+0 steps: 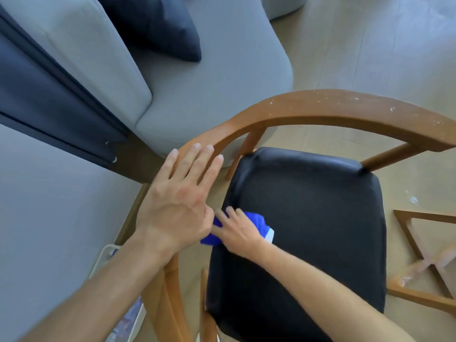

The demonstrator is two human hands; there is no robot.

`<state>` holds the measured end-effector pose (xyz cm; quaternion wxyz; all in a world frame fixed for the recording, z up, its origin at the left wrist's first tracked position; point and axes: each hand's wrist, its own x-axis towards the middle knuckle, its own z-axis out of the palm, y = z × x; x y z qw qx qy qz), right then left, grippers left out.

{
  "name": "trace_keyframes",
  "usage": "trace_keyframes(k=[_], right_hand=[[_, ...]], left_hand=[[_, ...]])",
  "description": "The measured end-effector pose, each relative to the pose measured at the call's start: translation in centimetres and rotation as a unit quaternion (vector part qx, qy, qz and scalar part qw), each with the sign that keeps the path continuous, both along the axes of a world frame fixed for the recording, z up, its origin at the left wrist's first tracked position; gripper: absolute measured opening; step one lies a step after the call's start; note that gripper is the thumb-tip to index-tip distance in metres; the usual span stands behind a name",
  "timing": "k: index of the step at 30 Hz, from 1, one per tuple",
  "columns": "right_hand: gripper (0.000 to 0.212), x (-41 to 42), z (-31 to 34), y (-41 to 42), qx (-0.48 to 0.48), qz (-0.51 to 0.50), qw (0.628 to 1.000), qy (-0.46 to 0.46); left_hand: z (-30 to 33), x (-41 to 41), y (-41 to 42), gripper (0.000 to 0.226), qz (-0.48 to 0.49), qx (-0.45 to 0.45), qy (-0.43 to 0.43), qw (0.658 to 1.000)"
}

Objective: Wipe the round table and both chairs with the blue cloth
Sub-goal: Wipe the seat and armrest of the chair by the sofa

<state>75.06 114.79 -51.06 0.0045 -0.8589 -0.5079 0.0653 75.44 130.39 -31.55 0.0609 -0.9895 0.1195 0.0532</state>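
Observation:
A wooden chair with a curved back rail (320,107) and a black padded seat (308,218) fills the middle of the view. My left hand (180,198) lies flat with straight fingers on the left part of the curved rail. My right hand (234,230) presses the blue cloth (256,223) onto the left edge of the black seat, fingers spread over it. The cloth is bunched, with a white patch at its right corner. The round table top is out of view.
A grey sofa (209,90) with a dark cushion (158,23) stands just behind the chair. A dark curtain (49,99) hangs at the left. A wooden cross-shaped leg frame (424,262) sits on the floor at the right. White specks dot the rail.

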Motion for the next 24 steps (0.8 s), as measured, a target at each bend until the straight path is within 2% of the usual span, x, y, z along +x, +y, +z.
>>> trace_keyframes(k=[2, 4, 6, 8, 9, 11, 12, 14, 16, 18, 20, 22, 24], right_hand=[[0.030, 6.2, 0.5, 0.7, -0.036, -0.158, 0.985, -0.057], [0.025, 10.5, 1.5, 0.4, -0.051, -0.317, 0.945, -0.058], [0.026, 10.2, 1.8, 0.7, -0.034, -0.367, 0.928, -0.055], [0.030, 5.0, 1.3, 1.0, -0.010, -0.322, 0.947, -0.018], [0.035, 0.9, 0.8, 0.9, 0.010, -0.260, 0.966, 0.011], [0.042, -8.0, 0.6, -0.2, 0.007, -0.084, 0.993, 0.080], [0.042, -11.3, 0.9, -1.6, -0.006, 0.008, 0.995, 0.103], [0.038, -13.8, 1.0, -5.7, -0.016, 0.109, 0.986, 0.129], [0.041, -11.9, 0.9, -11.5, -0.010, 0.122, 0.987, 0.099], [0.049, -8.3, 0.9, -18.2, 0.003, 0.052, 0.997, 0.049], [0.062, -4.0, 1.4, -24.3, 0.017, -0.105, 0.994, 0.026], [0.075, -0.3, 1.6, -28.0, 0.043, -0.277, 0.959, 0.040], [0.073, 2.8, 1.6, -28.7, 0.072, -0.440, 0.892, 0.066]], left_hand=[[-0.2, 0.0, -0.1, 0.078, -0.003, -0.004, -0.008, 1.000], [-0.4, -0.1, -0.1, 0.078, 0.006, -0.007, -0.014, 1.000], [-0.6, 0.1, 0.0, 0.079, 0.004, 0.001, -0.017, 1.000], [-0.6, 0.1, 0.1, 0.079, 0.004, 0.004, -0.011, 1.000], [-0.5, 0.0, 0.1, 0.079, 0.007, 0.004, -0.007, 1.000], [-0.3, -0.1, 0.0, 0.079, 0.013, 0.001, -0.001, 1.000], [-0.2, -0.1, 0.0, 0.078, 0.014, -0.001, 0.000, 1.000], [0.0, -0.2, 0.1, 0.077, 0.012, -0.001, -0.003, 1.000], [0.0, -0.1, 0.2, 0.077, 0.008, -0.004, -0.008, 1.000], [-0.2, -0.1, 0.0, 0.076, 0.005, -0.007, -0.010, 1.000], [-0.5, -0.1, 0.0, 0.075, 0.005, -0.013, -0.024, 1.000], [-1.0, 0.1, 0.0, 0.075, 0.002, -0.020, -0.031, 0.999], [-1.4, 0.3, 0.1, 0.077, 0.000, -0.021, -0.027, 0.999]])
